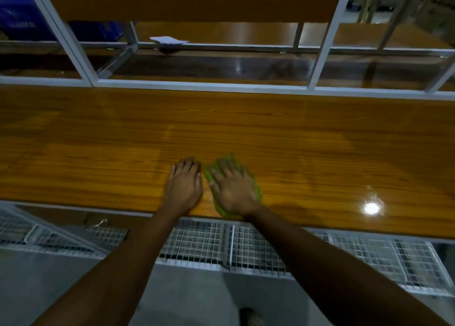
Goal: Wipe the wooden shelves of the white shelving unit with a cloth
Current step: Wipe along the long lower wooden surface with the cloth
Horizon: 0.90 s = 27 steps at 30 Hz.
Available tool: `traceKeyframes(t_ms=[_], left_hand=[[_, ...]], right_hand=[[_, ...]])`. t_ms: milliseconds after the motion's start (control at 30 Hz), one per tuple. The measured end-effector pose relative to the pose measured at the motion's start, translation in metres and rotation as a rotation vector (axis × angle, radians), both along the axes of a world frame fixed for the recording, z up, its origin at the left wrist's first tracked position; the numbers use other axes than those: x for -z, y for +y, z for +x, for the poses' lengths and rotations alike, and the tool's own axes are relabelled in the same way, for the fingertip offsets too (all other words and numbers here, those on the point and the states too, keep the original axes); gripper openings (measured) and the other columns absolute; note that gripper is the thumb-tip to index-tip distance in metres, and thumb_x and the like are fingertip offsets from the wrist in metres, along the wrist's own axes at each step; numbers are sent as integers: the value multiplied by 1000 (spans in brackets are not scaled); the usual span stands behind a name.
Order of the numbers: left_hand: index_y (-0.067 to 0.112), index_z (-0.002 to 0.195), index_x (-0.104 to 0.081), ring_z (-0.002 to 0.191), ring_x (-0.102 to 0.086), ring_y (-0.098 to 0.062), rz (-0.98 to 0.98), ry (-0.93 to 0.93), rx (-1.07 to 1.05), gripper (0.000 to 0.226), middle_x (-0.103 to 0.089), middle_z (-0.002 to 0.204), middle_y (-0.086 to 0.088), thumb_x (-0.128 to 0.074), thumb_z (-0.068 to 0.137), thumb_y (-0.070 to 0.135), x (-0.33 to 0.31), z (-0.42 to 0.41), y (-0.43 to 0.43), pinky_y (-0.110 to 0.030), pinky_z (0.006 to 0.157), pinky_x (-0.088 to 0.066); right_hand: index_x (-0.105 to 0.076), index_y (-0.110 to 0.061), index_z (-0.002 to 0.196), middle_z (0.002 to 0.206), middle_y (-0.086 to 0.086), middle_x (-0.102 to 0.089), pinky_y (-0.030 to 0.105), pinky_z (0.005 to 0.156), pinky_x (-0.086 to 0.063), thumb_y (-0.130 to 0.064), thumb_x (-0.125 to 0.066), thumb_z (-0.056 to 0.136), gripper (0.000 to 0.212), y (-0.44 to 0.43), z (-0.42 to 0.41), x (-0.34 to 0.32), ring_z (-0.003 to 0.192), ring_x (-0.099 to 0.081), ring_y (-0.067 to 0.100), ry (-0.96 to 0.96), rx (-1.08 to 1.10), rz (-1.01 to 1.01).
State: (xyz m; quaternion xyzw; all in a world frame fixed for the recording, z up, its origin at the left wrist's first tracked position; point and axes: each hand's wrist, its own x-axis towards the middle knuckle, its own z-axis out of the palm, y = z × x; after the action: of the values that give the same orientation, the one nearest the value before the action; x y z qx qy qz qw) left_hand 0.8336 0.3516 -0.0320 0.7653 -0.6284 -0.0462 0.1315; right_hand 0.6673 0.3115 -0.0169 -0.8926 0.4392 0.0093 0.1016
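Note:
A wide wooden shelf (98, 138) of the white-framed shelving unit (81, 52) fills the middle of the view. My right hand (234, 190) lies flat with spread fingers on a green cloth (227, 158), pressing it onto the shelf near the front edge. Most of the cloth is hidden under the hand. My left hand (184, 185) rests flat on the bare wood right beside it, fingers straight, holding nothing.
A white paper (167, 40) lies on a farther shelf behind the white bars. A blue object (19, 17) sits at the far left. Another wooden shelf (187, 0) hangs overhead. Below the front edge are white wire mesh panels (202, 242) and grey floor.

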Motion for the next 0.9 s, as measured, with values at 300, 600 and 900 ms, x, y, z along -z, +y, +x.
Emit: traceKeyframes(t_ms=[300, 600, 900], left_hand=[[14, 150, -31, 148, -15, -26, 55, 13, 24, 65, -24, 159, -10, -17, 93, 41, -8, -9, 24, -45, 120, -9], [17, 152, -29, 150, -10, -22, 43, 21, 52, 62, -19, 161, -5, -17, 96, 41, -1, -3, 28, -42, 121, -7], [25, 155, -17, 151, -2, -20, 80, -46, 4, 71, -9, 163, -1, 1, 92, 51, -2, 9, 55, -43, 121, -5]], right_hand=[[5, -37, 158, 167, 2, 9, 47, 122, 6, -57, -4, 103, 59, 8, -146, 0, 153, 13, 21, 16, 207, -3], [-6, -29, 161, 168, 8, 1, 53, 123, 3, -54, -7, 105, 61, 15, -5, 0, 154, 10, 30, -25, 89, -20], [6, -40, 157, 166, -1, 13, 52, 125, -2, -59, 3, 101, 59, 42, -89, 14, 153, 15, 24, 4, -76, -46]])
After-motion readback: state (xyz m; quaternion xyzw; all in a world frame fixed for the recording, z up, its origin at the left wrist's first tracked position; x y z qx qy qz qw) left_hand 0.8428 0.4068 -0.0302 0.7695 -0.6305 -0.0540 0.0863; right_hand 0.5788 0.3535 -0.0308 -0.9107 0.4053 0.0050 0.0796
